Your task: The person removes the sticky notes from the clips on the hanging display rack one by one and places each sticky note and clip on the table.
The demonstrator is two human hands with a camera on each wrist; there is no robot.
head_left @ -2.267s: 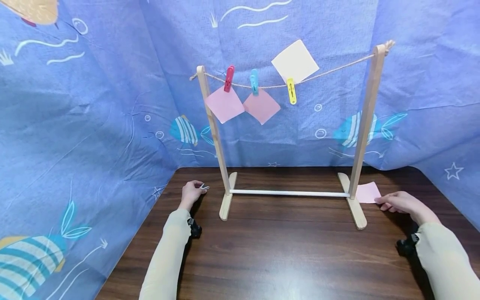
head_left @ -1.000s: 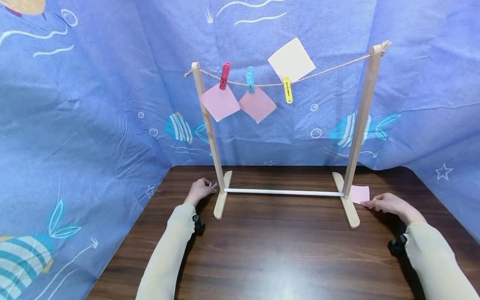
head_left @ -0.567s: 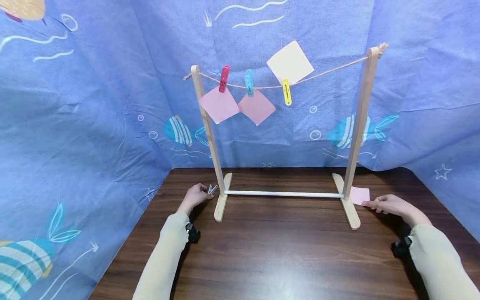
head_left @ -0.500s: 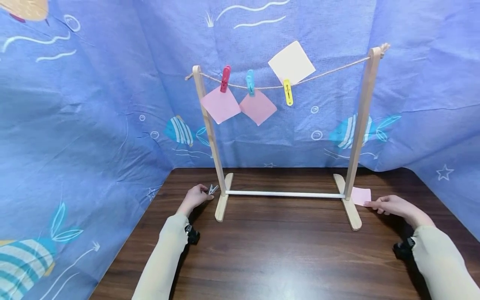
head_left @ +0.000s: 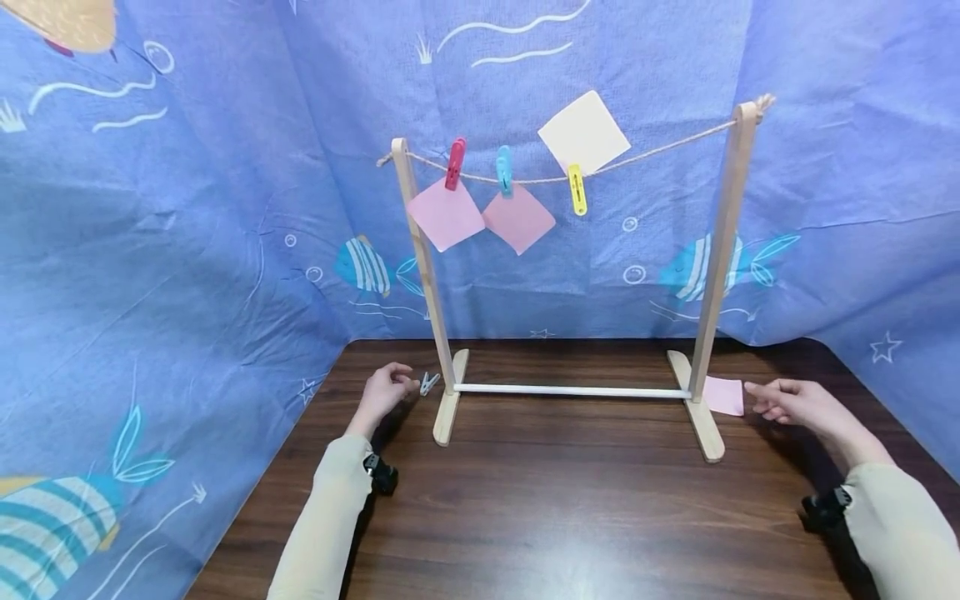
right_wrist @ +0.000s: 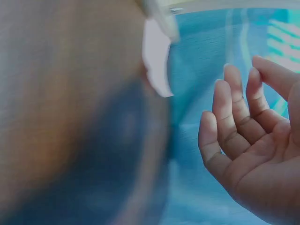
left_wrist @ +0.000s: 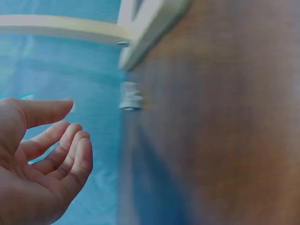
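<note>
Blue fish-print cloth (head_left: 225,317) fills our backdrop, and before it we have a brown table (head_left: 555,508) with a wooden stand (head_left: 723,242) near its far edge. Up on the string (head_left: 675,144) we spot a red peg (head_left: 455,164), a blue peg (head_left: 504,171) and a yellow peg (head_left: 577,190), each clipping a paper square. Toward the table's far left corner, a pale peg (head_left: 429,383) sits just beside the left hand (head_left: 385,393), fingers loosely bent, slim gap at the thumb. Toward the far right corner, we see pink paper (head_left: 725,396) beside the stand; next to it, the right hand (head_left: 802,407), thumb and forefinger nearly meeting, other fingers relaxed.
</note>
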